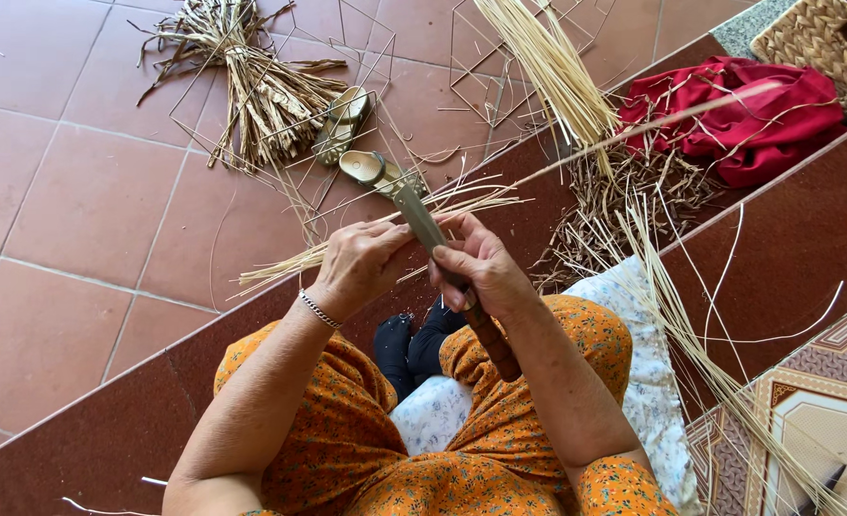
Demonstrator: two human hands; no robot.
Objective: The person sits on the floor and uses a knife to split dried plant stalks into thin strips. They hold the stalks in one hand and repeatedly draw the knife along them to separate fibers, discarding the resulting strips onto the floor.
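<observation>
Item: our left hand [358, 263], a metal bracelet [319, 309] at its wrist, fingers pinched narrow on a thin pale reed strip [576, 153] where it meets the blade.

Item: our right hand [481, 268], closed around a long knife [433, 239]. The brown wooden handle runs back under the forearm toward our lap; the flat grey blade points forward and up, between the two hands.

Item: the reed strip, which passes across the blade at our fingertips and reaches away up to the right, over the red cloth [748, 115].

Item: a loose sheaf of split pale strips [385, 229], lying across the step edge just beyond our hands.

Item: a bundle of dried fibre [261, 96], on the red tiled floor [70, 191], far left.

Item: a pair of sandals [352, 134], beside that bundle, one near the knife tip.

Item: a second sheaf of straw-coloured strips [557, 67], top centre, above a heap of dark trimmings [624, 191].

Item: a woven basket [825, 38], top right corner, just beyond the cloth.

Item: long strips [691, 334] trailing down the right, over a patterned mat [815, 420].
</observation>
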